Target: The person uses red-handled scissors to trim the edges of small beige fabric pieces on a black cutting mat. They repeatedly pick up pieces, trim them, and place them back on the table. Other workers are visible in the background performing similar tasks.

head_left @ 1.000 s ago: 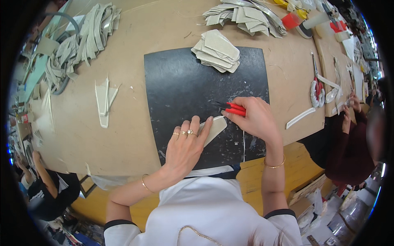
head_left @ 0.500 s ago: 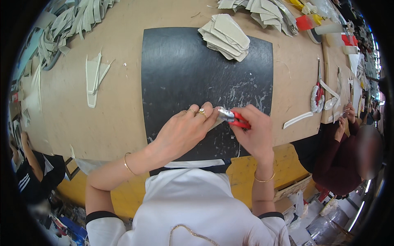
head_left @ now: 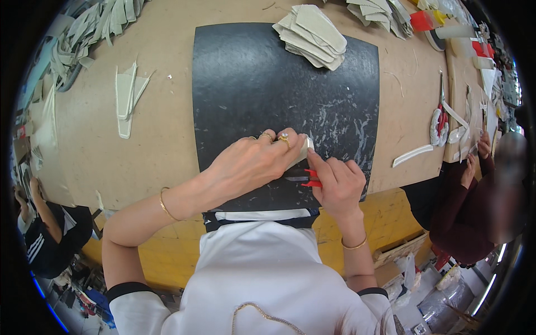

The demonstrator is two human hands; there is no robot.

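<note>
Under my left hand (head_left: 245, 159), a small pale grey piece (head_left: 298, 159) is gripped, its material looking like leather or fabric. The curled left fingers hide most of it. My right hand (head_left: 339, 183) keeps red-handled pliers (head_left: 312, 179) in its palm, with the metal jaws pointing left, away from the piece. The right index finger touches the piece's right tip, where a whitish folded edge shows. Both hands work low over a black mat (head_left: 240, 78). A stack of similar pale pieces (head_left: 312, 36) lies at the mat's far edge.
Pale pieces (head_left: 127, 100) overlap on the table at left, and bundled grey strips (head_left: 92, 36) pile up at far left. Scissors with wrapped handles (head_left: 439, 125) and a curved white strip (head_left: 412, 156) lie at right. Other people sit on both sides.
The plier jaws have come off the piece's tip and dropped nearer to me. My right index finger has moved onto that tip. The left hand still holds the piece.
</note>
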